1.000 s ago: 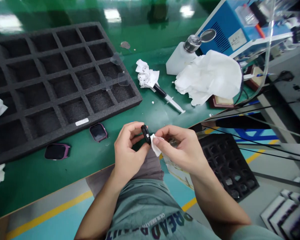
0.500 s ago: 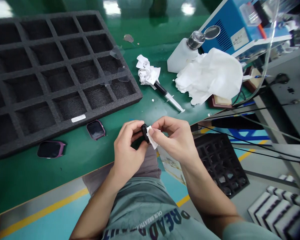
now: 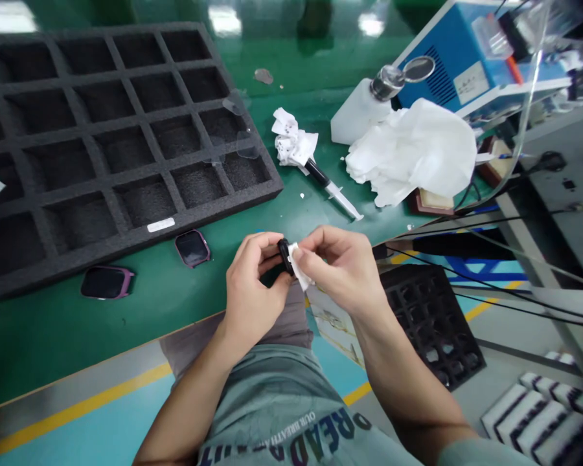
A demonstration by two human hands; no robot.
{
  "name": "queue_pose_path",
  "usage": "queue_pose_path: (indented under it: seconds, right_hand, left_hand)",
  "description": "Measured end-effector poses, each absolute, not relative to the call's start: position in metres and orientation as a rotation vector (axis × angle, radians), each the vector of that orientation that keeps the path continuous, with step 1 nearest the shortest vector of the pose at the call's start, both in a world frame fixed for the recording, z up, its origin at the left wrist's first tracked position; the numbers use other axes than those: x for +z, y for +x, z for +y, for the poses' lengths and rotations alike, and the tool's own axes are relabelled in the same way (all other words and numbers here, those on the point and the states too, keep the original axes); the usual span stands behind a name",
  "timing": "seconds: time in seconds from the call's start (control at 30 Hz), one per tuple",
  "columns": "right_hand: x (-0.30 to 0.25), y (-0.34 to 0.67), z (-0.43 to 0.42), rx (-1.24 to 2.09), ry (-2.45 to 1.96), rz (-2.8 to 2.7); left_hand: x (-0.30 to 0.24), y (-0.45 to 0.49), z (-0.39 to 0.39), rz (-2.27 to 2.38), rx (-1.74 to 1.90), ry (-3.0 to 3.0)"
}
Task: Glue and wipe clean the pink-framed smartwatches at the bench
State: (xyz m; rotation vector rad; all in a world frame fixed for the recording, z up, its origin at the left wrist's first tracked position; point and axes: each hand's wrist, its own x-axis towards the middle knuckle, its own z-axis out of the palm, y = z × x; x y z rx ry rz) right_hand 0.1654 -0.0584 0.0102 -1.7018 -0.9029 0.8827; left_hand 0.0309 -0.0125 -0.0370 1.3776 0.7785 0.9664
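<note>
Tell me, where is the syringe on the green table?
In the head view, the syringe lies right of the black foam tray, its dark end touching a small crumpled tissue, with the big white cloth to its right.

Left hand (image 3: 252,285) grips a small black watch case (image 3: 284,255) on edge. Right hand (image 3: 342,268) presses a white wipe (image 3: 301,272) against it. Foam tray (image 3: 107,194) lies far left; two purple watch cases (image 3: 192,248) lie near its front edge.

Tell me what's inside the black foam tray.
The foam tray cells in view look empty; two clear lens-like pieces rest across its right dividers. Its left end runs out of frame.
</note>
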Motion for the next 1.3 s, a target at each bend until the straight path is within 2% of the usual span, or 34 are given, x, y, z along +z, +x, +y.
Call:
queue_pose_path:
  seconds: [0.6, 0.73, 0.9, 1.1, 1.3]
  right_hand:
    - [0.005, 0.164, -0.052, 0.891, -1.67, -0.787]
    - [0.004, 0.181, -0.031, 0.835, -1.66, -0.787]
    - [0.005, 0.199, -0.046, 0.71, -1.631, -0.734]
    - [0.01, 0.181, -0.078, 0.828, -1.63, -0.933]
    - [0.017, 0.154, -0.066, 0.55, -1.682, -1.209]
  left_hand:
    - [-0.037, 0.029, -0.011, 0.728, 0.999, 1.541]
    - [-0.032, 0.028, -0.011, 0.729, 0.942, 1.308]
    - [-0.023, 0.027, -0.009, 0.727, 0.853, 1.06]
    - [-0.021, 0.028, -0.008, 0.75, 0.851, 1.038]
    - [-0.029, 0.028, -0.01, 0.746, 0.902, 1.185]
